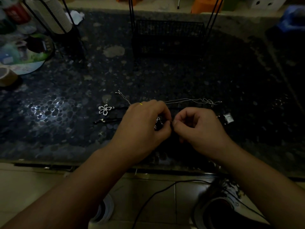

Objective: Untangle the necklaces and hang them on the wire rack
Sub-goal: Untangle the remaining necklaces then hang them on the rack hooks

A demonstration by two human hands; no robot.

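Several tangled necklaces lie on a dark speckled stone table. My left hand and my right hand meet at the middle, both pinching a black cord with small silver clasps between fingertips. A silver flower pendant lies left of my left hand. A thin silver chain runs along the table just beyond my knuckles to a knot on the right. A square silver pendant sits right of my right hand. The black wire rack stands at the back centre, its uprights rising out of view.
A second black wire stand with a pale roll stands back left. A round colourful fan or plate and a tape roll lie at the left edge. Below the table's front edge are shoes and a black cable on tiled floor.
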